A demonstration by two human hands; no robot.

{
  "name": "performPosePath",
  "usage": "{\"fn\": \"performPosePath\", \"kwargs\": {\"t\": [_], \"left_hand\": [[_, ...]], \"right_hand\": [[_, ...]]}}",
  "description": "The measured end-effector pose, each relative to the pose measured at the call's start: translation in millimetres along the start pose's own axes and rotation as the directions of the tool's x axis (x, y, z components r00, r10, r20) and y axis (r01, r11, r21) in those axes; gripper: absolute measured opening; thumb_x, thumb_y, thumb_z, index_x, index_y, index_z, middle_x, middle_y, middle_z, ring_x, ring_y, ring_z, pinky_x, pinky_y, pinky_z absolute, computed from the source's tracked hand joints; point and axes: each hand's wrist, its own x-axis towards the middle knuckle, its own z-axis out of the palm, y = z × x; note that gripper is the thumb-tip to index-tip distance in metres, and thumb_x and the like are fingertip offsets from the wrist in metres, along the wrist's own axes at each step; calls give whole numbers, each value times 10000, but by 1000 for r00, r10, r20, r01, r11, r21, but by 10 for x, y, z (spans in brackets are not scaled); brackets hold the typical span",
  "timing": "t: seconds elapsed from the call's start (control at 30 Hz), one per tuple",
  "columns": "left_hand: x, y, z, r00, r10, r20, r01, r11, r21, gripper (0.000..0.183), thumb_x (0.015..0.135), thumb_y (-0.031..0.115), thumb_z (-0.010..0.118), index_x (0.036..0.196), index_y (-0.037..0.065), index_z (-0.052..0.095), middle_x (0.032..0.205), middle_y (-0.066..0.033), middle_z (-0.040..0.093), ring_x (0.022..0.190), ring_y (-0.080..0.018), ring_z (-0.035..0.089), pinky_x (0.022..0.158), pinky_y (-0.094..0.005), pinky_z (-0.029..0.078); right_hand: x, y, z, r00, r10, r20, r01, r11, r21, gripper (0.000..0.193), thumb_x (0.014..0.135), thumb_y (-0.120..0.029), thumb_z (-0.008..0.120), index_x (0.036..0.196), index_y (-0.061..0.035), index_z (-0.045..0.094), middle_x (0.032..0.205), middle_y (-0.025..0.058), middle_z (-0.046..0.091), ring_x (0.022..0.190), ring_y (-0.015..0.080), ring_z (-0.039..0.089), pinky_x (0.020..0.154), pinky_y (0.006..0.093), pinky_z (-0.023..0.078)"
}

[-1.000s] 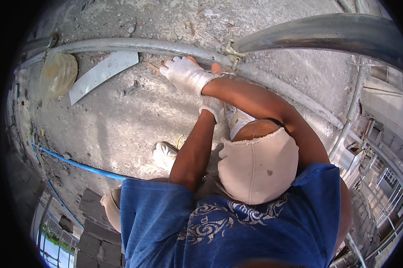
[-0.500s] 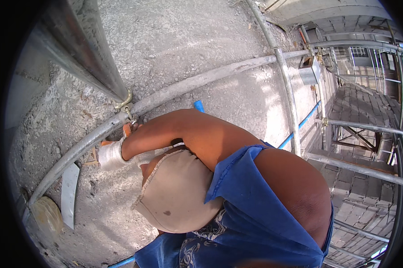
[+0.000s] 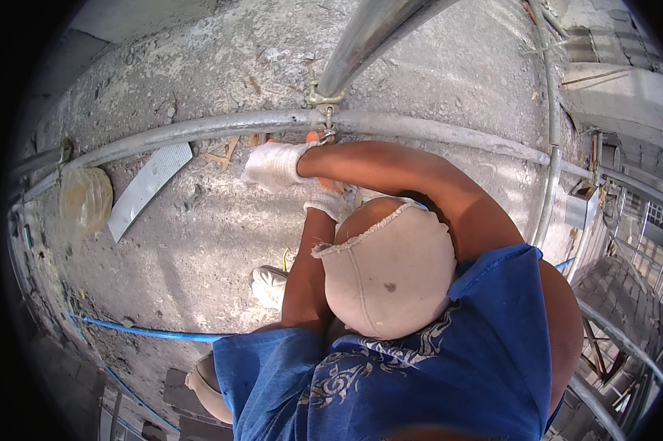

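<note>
My right hand (image 3: 274,166), in a white knit glove, curls beside a scaffold clamp (image 3: 327,103). Orange fingertips show right under the clamp's bolt; what the fingers close on is hidden. Partly behind the right wrist is my left hand (image 3: 325,197), also gloved in white; its fingers are mostly covered. The clamp sits where a thick metal pole (image 3: 375,40) meets a long grey scaffold pipe (image 3: 221,126) low over the ground. My bent knee (image 3: 390,272), in beige trousers, is just below the hands.
A corrugated metal strip (image 3: 149,189) and a yellowish plastic bag (image 3: 86,202) lie on the left. A blue hose (image 3: 147,333) crosses the rubble ground. Further scaffold tubes (image 3: 549,191), a metal box (image 3: 580,209) and stacked blocks (image 3: 611,290) stand on the right.
The view has swung, so clamp, pole and hands now appear farther right and higher. My left forearm and a shoe have come into view. My right hand is still by the clamp.
</note>
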Motion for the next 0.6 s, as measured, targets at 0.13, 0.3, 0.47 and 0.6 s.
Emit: {"fn": "performPosePath", "kwargs": {"t": [0.13,0.3,0.47,0.6], "left_hand": [[52,-26,50,999,40,-8,-41,999,-32,304,924,88,732,1207,52,626,1088,-132,693,908,-242,704,749,-352,603],[27,98,72,997,61,-36,-63,997,-53,289,914,73,745,1184,48,645,1058,-136,710,876,-243,722,723,-352,617],[-64,371,-122,983,-118,138,115,993,33,275,903,57,759,1161,45,665,1029,-140,728,844,-244,740,697,-352,631],[-51,647,-373,915,-214,341,211,976,46,262,906,56,758,1152,34,672,1006,-139,734,824,-237,744,689,-351,637]], "right_hand": [[-156,116,-394,998,54,-41,-12,741,671,287,921,-312,701,1023,-45,674,849,160,705,823,331,715,738,452,528],[-96,-112,-651,986,145,-78,-124,966,226,293,939,-295,688,1070,-35,660,871,177,704,865,377,691,763,485,508],[-610,-270,-789,933,235,-273,-4,765,645,338,931,-320,694,1125,-44,687,896,156,719,881,300,717,795,426,521],[-1484,-127,-786,765,572,-295,129,313,941,247,981,-82,680,1218,-13,677,1025,106,750,770,107,693,643,220,549]]}}
